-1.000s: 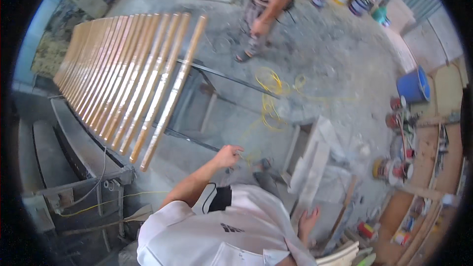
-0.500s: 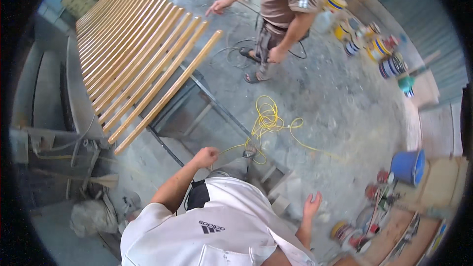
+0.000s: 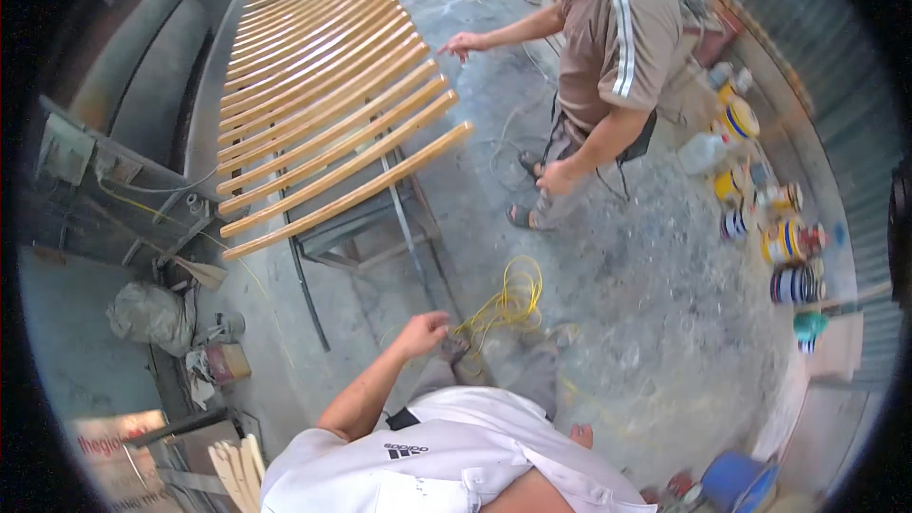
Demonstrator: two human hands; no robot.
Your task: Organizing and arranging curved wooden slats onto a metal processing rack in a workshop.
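Observation:
My left hand [image 3: 423, 333] hangs in front of my body with its fingers curled in; nothing sticks out of it. Just past it, a tangled yellow cord [image 3: 508, 299] lies on the floor by my feet. Of my right hand [image 3: 581, 435] only some fingers show beyond my white shirt, and they look loosely apart. Ahead on the left, glossy wooden slats [image 3: 380, 154] lie side by side across a dark metal rack [image 3: 404, 218]. Neither of my hands touches them.
A co-worker [image 3: 598, 66] stands right of the slats, one hand [image 3: 463, 45] extended near their ends. Paint cans [image 3: 788, 239] line the right wall, with a blue bucket [image 3: 739, 482] lower right. A sack [image 3: 152, 318] and more wooden strips [image 3: 237, 470] are at left.
My view has turned, so the slats, co-worker and cans sit lower and further right. Less of my right hand shows. My left hand stays curled.

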